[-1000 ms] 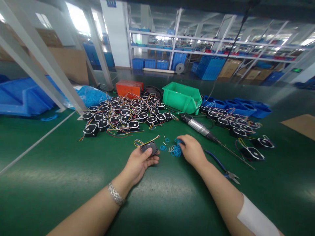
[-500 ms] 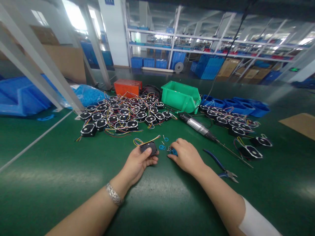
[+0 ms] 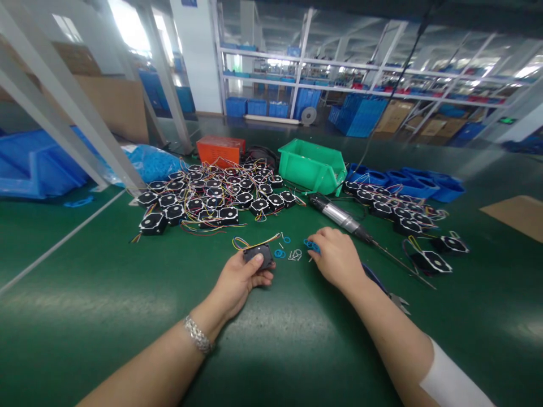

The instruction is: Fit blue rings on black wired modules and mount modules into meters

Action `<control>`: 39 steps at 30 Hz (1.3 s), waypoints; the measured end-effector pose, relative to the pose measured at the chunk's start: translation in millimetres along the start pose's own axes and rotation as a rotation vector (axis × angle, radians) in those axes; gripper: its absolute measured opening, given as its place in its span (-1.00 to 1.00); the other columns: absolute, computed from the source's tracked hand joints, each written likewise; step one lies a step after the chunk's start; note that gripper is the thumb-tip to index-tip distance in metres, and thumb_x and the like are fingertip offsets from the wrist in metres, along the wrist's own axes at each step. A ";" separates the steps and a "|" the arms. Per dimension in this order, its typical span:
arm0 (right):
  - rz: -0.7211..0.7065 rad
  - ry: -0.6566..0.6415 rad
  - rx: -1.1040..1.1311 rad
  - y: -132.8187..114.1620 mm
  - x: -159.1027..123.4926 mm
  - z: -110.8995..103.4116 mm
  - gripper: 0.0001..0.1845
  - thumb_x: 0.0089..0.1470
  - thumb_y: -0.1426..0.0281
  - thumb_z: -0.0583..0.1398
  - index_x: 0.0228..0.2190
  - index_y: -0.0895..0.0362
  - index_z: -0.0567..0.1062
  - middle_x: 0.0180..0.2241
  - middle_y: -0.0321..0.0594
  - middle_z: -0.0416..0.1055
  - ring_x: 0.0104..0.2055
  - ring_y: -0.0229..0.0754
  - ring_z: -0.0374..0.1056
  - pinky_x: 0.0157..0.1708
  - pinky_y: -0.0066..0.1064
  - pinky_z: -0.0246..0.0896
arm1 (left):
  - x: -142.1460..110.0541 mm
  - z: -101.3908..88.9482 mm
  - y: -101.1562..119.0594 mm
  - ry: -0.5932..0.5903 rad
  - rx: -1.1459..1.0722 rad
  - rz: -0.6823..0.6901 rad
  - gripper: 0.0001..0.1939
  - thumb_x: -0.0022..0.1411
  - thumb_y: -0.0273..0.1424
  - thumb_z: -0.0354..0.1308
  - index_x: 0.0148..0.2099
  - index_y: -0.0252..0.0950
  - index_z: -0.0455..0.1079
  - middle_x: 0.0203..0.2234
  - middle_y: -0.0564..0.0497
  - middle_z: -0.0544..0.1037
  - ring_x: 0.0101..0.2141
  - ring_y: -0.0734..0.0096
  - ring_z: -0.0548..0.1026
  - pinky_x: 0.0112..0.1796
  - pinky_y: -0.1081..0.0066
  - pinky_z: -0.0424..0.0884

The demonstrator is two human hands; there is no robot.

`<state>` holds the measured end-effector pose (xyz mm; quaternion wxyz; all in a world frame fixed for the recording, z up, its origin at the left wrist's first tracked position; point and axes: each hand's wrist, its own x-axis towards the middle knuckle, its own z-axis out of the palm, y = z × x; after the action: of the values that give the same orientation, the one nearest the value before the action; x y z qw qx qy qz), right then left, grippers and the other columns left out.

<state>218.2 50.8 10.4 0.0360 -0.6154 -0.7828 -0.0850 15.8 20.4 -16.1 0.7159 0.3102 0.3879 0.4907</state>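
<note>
My left hand (image 3: 242,281) grips a small black motor (image 3: 259,256), thumb across its face and fingers underneath. Coloured lead wires (image 3: 267,240) run from the motor towards the upper right. To its right, my right hand (image 3: 337,257) is low over the green tabletop, with thumb and fingertips closed on blue rings (image 3: 311,245). A loose screw shows just below those fingertips. Between the hands lie a cluster of small screws (image 3: 294,255) and other blue rings (image 3: 279,254). One more blue ring (image 3: 287,239) rests a little farther back.
Several wired motors (image 3: 214,193) crowd the back left; another group (image 3: 403,213) is at the right. An electric screwdriver (image 3: 339,216) points towards the right front. My right forearm partly covers blue-handled cutting pliers (image 3: 399,302). Behind stand a green bin (image 3: 311,167) and an orange box (image 3: 220,150).
My right hand has moved right and slightly away from me, with blue rings at its fingertips. The screw cluster is now uncovered, and the pliers are more hidden. My left hand has barely shifted.
</note>
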 end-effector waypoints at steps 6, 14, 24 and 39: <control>-0.246 -0.034 0.065 -13.6 -0.5 9.4 -0.86 -0.06 0.36 0.16 -0.35 0.03 0.42 -0.34 -0.27 0.24 -0.26 -0.27 0.08 -0.36 -0.46 -0.14 | -0.1 0.4 -1.1 -0.014 0.021 0.014 -0.70 0.03 -0.25 0.09 -0.28 -0.37 0.19 -0.52 -0.06 0.50 -0.72 0.60 0.34 -0.71 0.59 0.24; -0.265 -0.064 0.130 -13.0 8.3 21.0 -0.79 -0.03 0.31 0.14 -0.26 -0.04 0.41 -0.34 -0.24 0.21 -0.27 -0.31 0.06 -0.36 -0.49 -0.14 | -1.0 1.7 2.0 -0.003 0.021 -0.023 -0.66 0.10 -0.17 -0.05 -0.30 -0.39 0.21 -0.59 -0.11 0.51 -0.77 0.55 0.32 -0.77 0.58 0.18; -0.265 -0.130 0.136 -20.7 5.2 18.0 -0.86 0.02 0.41 0.08 -0.35 0.14 0.42 -0.38 -0.21 0.24 -0.28 -0.29 0.09 -0.31 -0.49 -0.09 | -1.5 1.3 3.4 0.006 0.002 -0.050 -0.50 0.12 -0.06 -0.19 -0.26 -0.44 0.26 -0.60 -0.15 0.50 -0.83 0.63 0.20 -0.81 0.61 0.01; -0.237 -0.304 0.103 -29.9 -0.3 -0.3 -0.79 -0.05 0.61 -0.03 -0.40 0.18 0.35 -0.42 -0.20 0.26 -0.37 -0.29 0.20 -0.43 -0.53 -0.03 | -5.6 2.0 -2.6 -0.080 -0.064 0.044 -0.77 -0.10 -0.47 0.22 -0.31 -0.34 0.33 -0.38 0.00 0.43 -0.38 0.46 0.38 -0.35 0.47 0.29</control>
<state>189.2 43.7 8.1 -0.0616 -0.5221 -0.8494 0.0455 17.5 14.1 -15.8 0.7294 0.3150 0.3359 0.5059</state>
